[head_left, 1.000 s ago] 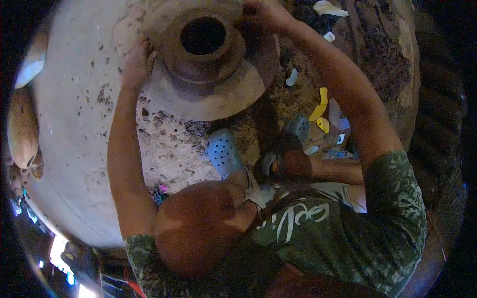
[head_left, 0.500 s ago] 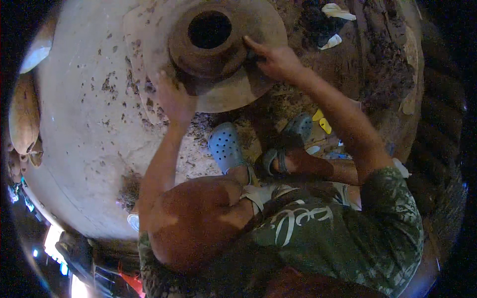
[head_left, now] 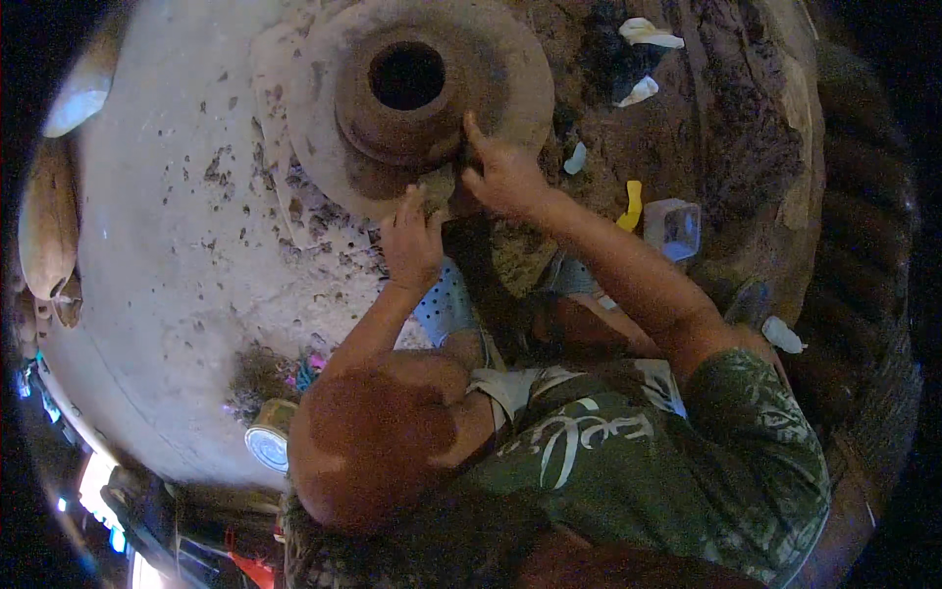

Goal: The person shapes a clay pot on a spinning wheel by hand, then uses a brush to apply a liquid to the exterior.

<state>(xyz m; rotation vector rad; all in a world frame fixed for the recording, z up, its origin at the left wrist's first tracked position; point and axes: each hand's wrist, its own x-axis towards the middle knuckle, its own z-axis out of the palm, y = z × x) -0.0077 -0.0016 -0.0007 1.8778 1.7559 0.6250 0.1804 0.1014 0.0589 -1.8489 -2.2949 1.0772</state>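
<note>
A brown clay pot (head_left: 392, 128) with a dark round mouth stands upright on a round turntable disc (head_left: 520, 88) at the top middle. My right hand (head_left: 510, 180) is at the pot's near right side. Its index finger stretches out to the lower wall, looking as if it touches there, and the thumb stands apart. Close to the disc's near edge is my left hand (head_left: 412, 240), fingers extended and pointing at the pot's base. I see nothing held in either hand, though the undersides of the fingers are hidden.
On the dirt to the right lie white scraps (head_left: 651, 34), a yellow strip (head_left: 631, 204) and a clear plastic tub (head_left: 673, 228). A blue clog (head_left: 444, 306) is on my foot below the disc. At lower left stands a tin can (head_left: 267, 447); a long tan vessel (head_left: 49, 221) lies far left.
My left hand has moved right, from the disc's left side to its near edge. The right hand has come down and left along the pot. My right knee and foot have shifted slightly.
</note>
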